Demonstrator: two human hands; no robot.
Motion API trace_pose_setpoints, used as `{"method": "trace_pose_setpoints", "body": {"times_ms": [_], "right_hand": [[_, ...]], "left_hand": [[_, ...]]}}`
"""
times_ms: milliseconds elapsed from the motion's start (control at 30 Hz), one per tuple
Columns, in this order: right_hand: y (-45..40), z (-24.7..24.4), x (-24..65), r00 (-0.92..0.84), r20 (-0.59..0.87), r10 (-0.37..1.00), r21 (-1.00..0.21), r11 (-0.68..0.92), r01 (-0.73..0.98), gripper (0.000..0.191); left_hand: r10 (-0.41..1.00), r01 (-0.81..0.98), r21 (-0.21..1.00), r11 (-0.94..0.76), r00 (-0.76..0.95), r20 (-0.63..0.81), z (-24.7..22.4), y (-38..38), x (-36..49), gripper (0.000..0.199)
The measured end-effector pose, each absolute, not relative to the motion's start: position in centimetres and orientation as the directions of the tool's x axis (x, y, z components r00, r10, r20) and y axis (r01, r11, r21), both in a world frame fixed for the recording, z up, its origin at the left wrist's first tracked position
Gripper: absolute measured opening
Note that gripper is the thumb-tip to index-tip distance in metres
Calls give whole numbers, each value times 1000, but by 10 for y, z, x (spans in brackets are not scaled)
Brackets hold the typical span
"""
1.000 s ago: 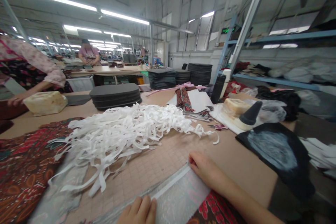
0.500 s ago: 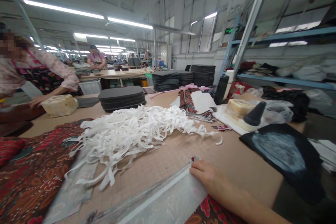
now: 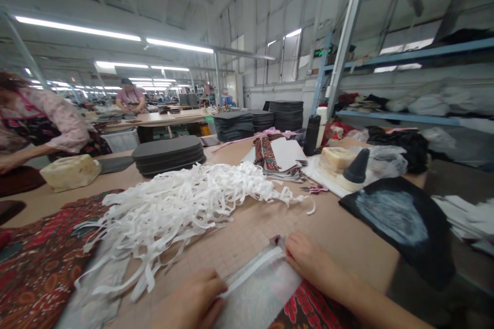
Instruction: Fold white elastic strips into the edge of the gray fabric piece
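Head view: left hand (image 3: 195, 300) and right hand (image 3: 309, 262), both flat, pressing white strip (image 3: 252, 270) onto fabric (image 3: 266, 293); tabletop (image 3: 347, 231).

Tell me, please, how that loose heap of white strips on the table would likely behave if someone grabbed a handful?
The heap of white strips would probably be floppy: the strips curl and droop. It looks light, being thin and ribbon-like. The strands lie tangled, so a handful would likely drag others across the tan table.
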State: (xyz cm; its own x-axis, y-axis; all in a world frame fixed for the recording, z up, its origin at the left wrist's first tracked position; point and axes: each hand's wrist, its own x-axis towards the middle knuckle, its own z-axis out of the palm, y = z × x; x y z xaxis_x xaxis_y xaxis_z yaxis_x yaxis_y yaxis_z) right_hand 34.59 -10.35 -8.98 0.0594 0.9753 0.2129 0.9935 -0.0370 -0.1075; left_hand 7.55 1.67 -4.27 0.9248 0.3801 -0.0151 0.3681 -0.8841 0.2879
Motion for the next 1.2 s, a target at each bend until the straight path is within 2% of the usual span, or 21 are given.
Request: {"method": "trace_pose_setpoints", "body": {"times_ms": [133, 200, 333, 467, 567, 667, 867, 1067, 1200], "right_hand": [[-113, -104, 343, -18, 386, 922, 32, 6, 999, 17], [-116, -104, 341, -2, 438, 899, 21, -8, 1000, 17], [-114, -85, 337, 124, 386, 914, -158, -68, 985, 11], [-103, -64, 339, 248, 197, 948, -533, -109, 839, 1], [-94, -65, 340, 257, 113, 960, -692, -109, 713, 17], [-90, -74, 340, 243, 147, 959, -715, -67, 696, 28], [-96, -88, 340, 228, 304, 925, -801, 119, 587, 28], [-89, -85, 345, 261, 189, 947, -887, 50, 459, 48], [-82, -86, 350, 193, 234, 953, -852, 106, 513, 50]], "left_hand": [[382, 344, 395, -852, 924, 19, -44, 13, 138, 21], [399, 347, 408, -844, 916, 46, -51, 11, 159, 20], [455, 399, 404, -823, 889, 50, -65, 8, 181, 20], [494, 437, 420, -795, 869, 29, -67, 8, 187, 14], [502, 442, 447, -777, 864, 18, -65, 9, 188, 15], [507, 438, 486, -757, 862, 14, -68, 13, 190, 15], [549, 429, 536, -727, 832, 79, -78, 18, 194, 4], [567, 437, 567, -698, 821, 65, -80, 14, 195, 7], [550, 425, 548, -721, 831, 79, -78, 11, 193, 9]]}}
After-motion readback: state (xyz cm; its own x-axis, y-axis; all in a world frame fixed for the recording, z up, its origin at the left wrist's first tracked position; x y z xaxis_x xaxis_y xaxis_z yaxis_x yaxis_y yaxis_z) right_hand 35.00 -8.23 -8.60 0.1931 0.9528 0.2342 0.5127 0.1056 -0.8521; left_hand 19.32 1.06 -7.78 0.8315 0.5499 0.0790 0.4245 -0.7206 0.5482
